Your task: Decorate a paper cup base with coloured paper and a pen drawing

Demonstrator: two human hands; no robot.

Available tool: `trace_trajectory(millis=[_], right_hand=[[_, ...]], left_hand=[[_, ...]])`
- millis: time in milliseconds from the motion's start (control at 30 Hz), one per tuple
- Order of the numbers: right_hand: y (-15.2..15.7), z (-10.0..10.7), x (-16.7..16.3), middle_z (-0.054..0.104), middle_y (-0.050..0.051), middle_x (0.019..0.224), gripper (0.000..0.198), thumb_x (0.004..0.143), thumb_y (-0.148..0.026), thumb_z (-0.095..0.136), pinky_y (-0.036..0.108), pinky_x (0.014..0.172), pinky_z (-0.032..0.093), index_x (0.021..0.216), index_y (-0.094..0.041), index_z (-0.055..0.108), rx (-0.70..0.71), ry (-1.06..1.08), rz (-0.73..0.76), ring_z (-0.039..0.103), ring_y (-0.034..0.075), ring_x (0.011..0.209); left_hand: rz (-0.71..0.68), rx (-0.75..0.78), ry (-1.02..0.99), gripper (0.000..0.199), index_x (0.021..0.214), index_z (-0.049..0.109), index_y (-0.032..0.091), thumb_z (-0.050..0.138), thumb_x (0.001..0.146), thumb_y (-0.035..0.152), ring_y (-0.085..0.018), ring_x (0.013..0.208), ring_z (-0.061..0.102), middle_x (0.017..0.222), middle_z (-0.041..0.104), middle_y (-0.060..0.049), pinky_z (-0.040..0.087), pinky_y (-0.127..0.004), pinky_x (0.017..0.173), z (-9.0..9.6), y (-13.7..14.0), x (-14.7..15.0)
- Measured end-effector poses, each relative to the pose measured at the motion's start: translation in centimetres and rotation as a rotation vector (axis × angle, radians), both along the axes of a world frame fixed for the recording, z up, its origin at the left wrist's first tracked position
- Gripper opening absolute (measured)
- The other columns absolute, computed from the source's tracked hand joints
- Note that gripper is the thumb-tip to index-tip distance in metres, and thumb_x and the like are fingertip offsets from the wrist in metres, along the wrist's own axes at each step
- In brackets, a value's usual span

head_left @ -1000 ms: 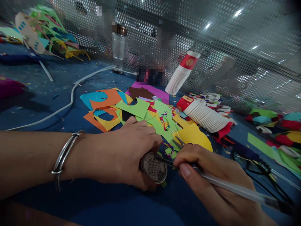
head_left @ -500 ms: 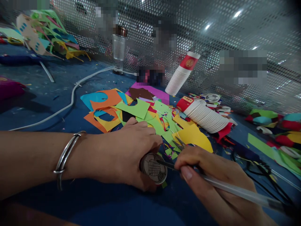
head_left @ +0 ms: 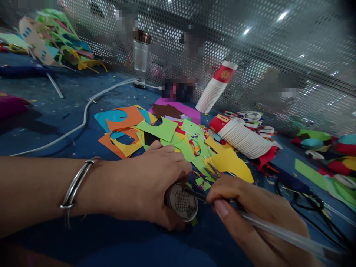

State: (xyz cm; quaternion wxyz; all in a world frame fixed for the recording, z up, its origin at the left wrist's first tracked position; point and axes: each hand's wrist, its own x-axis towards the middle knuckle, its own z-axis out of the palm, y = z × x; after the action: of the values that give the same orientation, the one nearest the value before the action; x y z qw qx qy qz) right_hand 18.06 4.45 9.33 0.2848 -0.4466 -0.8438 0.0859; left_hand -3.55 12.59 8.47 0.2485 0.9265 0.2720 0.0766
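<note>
My left hand (head_left: 150, 183) is wrapped round what looks like an upturned paper cup (head_left: 182, 203), its round base facing up. Dark lines on that base form a grid inside a circle, with hatching at the lower right. Pinched in my right hand (head_left: 250, 215) is a pen (head_left: 280, 231) with a clear barrel, its dark tip touching the upper part of the base. Scissor blades (head_left: 213, 171) poke out just beyond my right fingers; whether that hand also holds the scissors I cannot tell. The cup's sides are mostly hidden by my left fingers.
Cut coloured paper (head_left: 158, 129) lies beyond my hands on the blue table (head_left: 63, 133). Stacked paper cups (head_left: 241, 137) lie at the right, and another cup stack (head_left: 213, 91) leans near the perforated metal screen. A glass bottle (head_left: 140, 59) and white cable (head_left: 86, 115) sit left.
Both hands keep their hold. The pen tip has shifted slightly up and left on the base, and the view has tilted a little.
</note>
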Motion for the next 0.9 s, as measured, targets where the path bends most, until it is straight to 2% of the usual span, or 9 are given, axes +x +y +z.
trace_trajectory(millis=[567,733,900], right_hand=[[-0.19,0.37,-0.23,0.073,-0.005,0.072,0.02,0.09,-0.01,0.047,0.02,0.056,0.052,0.086,-0.025,0.06,-0.016,-0.004,-0.006,0.071,0.009,0.061],[-0.08,0.16,-0.08,0.074,-0.005,0.08,0.017,0.092,-0.011,0.053,0.021,0.061,0.054,0.093,-0.026,0.061,-0.076,0.023,0.022,0.072,0.01,0.067],[0.31,-0.04,-0.3,0.076,-0.001,0.082,0.016,0.093,-0.012,0.051,0.023,0.059,0.056,0.092,-0.025,0.061,-0.047,0.052,0.03,0.074,0.014,0.07]], left_hand=[[-0.003,-0.018,-0.021,0.047,0.088,0.064,0.024,0.092,0.063,0.051,-0.026,0.095,0.059,0.093,0.064,0.003,0.037,-0.045,0.094,0.02,0.08,0.04],[0.002,-0.038,-0.032,0.042,0.086,0.063,0.024,0.091,0.064,0.045,-0.025,0.093,0.059,0.09,0.065,0.003,0.037,-0.047,0.096,-0.01,0.0,0.11],[-0.002,-0.026,-0.036,0.044,0.086,0.06,0.023,0.09,0.062,0.046,-0.025,0.093,0.059,0.091,0.064,0.003,0.036,-0.05,0.096,-0.19,0.02,0.01]])
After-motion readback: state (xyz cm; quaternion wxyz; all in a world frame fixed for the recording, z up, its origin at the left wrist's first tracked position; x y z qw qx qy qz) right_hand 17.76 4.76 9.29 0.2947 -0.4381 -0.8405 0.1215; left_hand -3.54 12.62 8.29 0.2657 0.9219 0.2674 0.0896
